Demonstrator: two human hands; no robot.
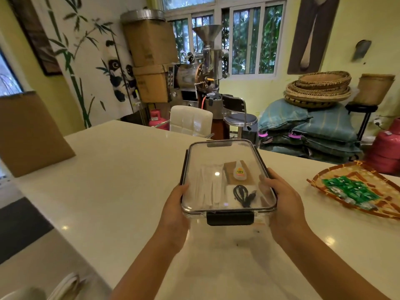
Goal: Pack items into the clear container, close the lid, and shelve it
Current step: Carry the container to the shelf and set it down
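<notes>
The clear container (225, 156) is lifted above the white table, its clear lid on and a black latch (229, 218) folded down at the near end. Through the lid I see white gloves (208, 187), a coiled black cable (244, 194), a small glue bottle (239, 171) and a brown card (229, 169). My left hand (175, 204) grips the container's left side. My right hand (279, 198) grips its right side.
A woven tray (324, 180) with green packets (350, 189) lies on the table (121, 169) at right. A cardboard piece (28, 133) leans at the left. Beyond the table stand a white chair (190, 121), a stool, a roasting machine, sacks and baskets.
</notes>
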